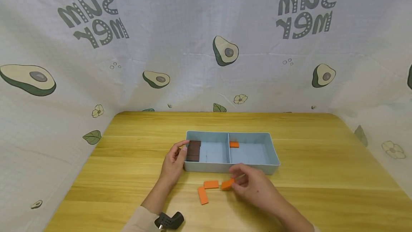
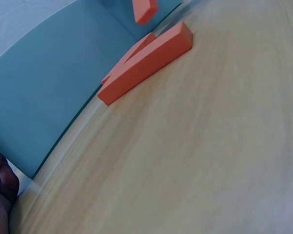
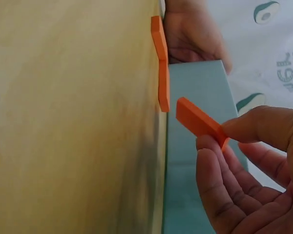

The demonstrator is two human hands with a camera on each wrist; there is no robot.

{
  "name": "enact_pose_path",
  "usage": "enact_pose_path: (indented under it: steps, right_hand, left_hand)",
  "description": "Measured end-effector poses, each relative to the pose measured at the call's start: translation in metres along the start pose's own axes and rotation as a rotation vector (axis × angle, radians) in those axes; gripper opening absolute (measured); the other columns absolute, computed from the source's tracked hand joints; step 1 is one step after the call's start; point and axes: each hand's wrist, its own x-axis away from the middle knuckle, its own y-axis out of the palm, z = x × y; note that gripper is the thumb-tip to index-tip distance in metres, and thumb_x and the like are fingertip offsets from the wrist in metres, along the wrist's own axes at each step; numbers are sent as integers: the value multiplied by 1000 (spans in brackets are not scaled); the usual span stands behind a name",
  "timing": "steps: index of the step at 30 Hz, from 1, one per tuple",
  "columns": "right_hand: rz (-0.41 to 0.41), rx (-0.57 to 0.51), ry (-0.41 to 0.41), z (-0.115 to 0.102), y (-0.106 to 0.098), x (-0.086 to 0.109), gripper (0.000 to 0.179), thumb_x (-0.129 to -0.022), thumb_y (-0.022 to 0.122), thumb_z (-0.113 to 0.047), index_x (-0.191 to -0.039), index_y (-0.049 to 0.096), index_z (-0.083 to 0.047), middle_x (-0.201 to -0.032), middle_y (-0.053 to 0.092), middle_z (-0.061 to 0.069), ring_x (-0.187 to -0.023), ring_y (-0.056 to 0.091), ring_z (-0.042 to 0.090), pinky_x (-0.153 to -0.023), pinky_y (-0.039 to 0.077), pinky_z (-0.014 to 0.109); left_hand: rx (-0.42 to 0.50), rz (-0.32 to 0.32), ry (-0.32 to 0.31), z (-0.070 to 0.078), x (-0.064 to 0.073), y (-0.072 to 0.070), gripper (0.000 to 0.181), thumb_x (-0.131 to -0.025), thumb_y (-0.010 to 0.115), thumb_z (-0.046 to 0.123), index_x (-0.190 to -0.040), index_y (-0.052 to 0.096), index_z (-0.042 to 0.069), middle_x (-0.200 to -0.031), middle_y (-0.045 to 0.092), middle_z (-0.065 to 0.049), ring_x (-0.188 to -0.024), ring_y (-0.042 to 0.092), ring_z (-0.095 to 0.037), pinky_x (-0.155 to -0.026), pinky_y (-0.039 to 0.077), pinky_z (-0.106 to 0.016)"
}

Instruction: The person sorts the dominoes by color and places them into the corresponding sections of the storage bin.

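A light blue two-compartment box [image 1: 206, 168] stands on the wooden table. My left hand [image 1: 172, 165] rests against its left end, index finger and thumb at the rim. Brown blocks [image 1: 194, 151] lie along the left wall of the left compartment. One orange block [image 1: 234, 144] lies in the right compartment, by the divider. In front of the box, my right hand [image 1: 252, 185] pinches a flat orange block [image 3: 198, 119] by one end between thumb and fingers. On the table, an orange block [image 1: 211, 184] lies crosswise beside another orange block [image 1: 203, 195] that points towards me.
The wooden table [image 1: 322, 153] spreads out on both sides of the box. A white cloth [image 1: 193, 20] with avocado prints hangs behind and beside it. Near my left sleeve [image 1: 140, 221] a black device [image 1: 169, 220] shows at the wrist.
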Motion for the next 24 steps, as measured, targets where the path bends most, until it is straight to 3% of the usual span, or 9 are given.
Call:
enact_pose_path:
  steps: [6, 13, 24]
  right_hand:
    - [5, -55, -58, -3, -15, 0, 32, -89, 76, -4, -119, 67, -11, -115, 72, 7, -93, 70, 15, -78, 57, 22]
    - [49, -139, -57, -5, -33, -1, 32, -93, 75, -13, -123, 65, -12, -121, 67, 9, -99, 69, 19, -85, 57, 22]
    - [170, -89, -86, -6, -54, -11, 31, -97, 71, -16, -126, 63, -11, -125, 67, 10, -108, 70, 24, -82, 58, 20]
  left_hand:
    - [8, -2, 16, 0, -1, 0, 29, -106, 55, 31, -133, 66, 23, -82, 44, 1, -74, 43, -13, -67, 36, -24]
    - [0, 5, 20, 0, -1, 0, 29, -106, 55, 32, -133, 65, 24, -81, 43, 1, -74, 44, -13, -68, 37, -24]
    - [9, 6, 18, 1, -1, 1, 29, -106, 56, 30, -132, 66, 23, -81, 43, 1, -74, 43, -12, -67, 37, -24]
